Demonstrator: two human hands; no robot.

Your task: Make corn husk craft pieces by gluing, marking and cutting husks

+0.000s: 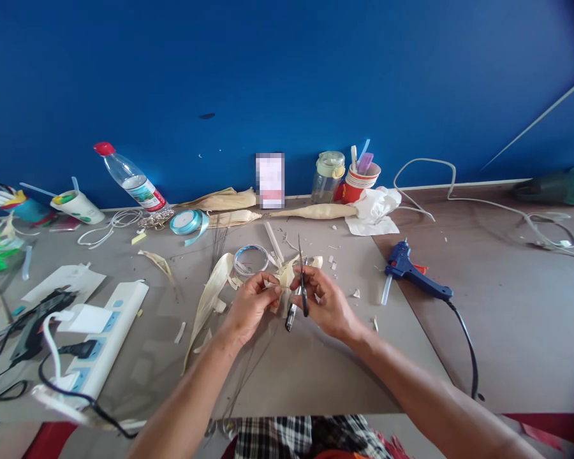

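Near the middle of the table, my left hand (257,305) pinches a small pale piece of husk (287,275) between thumb and fingers. My right hand (326,302) is closed around dark scissors (303,287), whose blades point up and away from me, and its fingertips are close to the same husk piece. Below the hands a dark pen-like tool (291,317) lies on the table. A long curved dry husk (213,290) rests left of my left hand, and a ring of wire (250,260) lies just beyond it.
A blue glue gun (414,271) lies at the right with its black cord. On the left are a power strip (117,344) with plugs, a tilted bottle (141,186) and a ribbon roll (186,222). A jar (327,178) and red cups (360,183) stand by the blue wall.
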